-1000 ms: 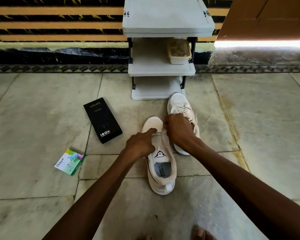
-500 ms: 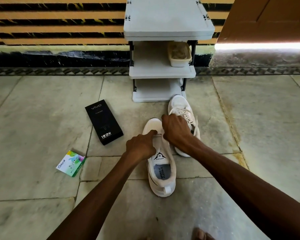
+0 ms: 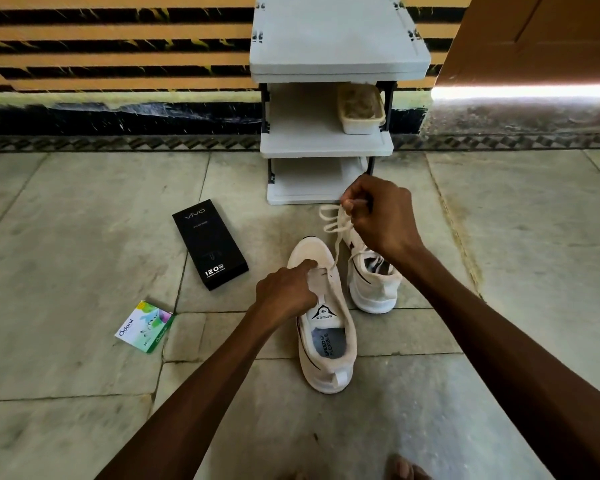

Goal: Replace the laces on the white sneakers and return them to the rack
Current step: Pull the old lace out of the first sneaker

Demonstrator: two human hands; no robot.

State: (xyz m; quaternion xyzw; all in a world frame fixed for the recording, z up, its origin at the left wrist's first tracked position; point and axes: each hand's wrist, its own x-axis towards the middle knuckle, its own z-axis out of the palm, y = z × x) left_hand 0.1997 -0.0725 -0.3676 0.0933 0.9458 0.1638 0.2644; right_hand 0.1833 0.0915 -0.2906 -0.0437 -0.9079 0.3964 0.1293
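Observation:
Two white sneakers stand on the stone floor. The near sneaker (image 3: pixel 326 341) points away from me, its tongue marked SPEED. My left hand (image 3: pixel 286 294) grips its upper at the eyelets. My right hand (image 3: pixel 381 216) is raised above the floor and pinches a white lace (image 3: pixel 333 223), which hangs in loops and runs down to the near sneaker's front eyelets. The second sneaker (image 3: pixel 374 285) sits behind and to the right, partly hidden by my right wrist. The grey shoe rack (image 3: pixel 326 147) stands against the wall just beyond.
A black phone box (image 3: pixel 210 244) lies on the floor to the left of the sneakers. A small green and white packet (image 3: pixel 144 325) lies nearer left. A beige tub (image 3: pixel 361 109) sits on the rack's middle shelf. My toes (image 3: pixel 404 469) show at the bottom edge.
My right hand has risen from the near sneaker toward the rack, drawing the lace out of the eyelets. My left hand stays on the sneaker's upper.

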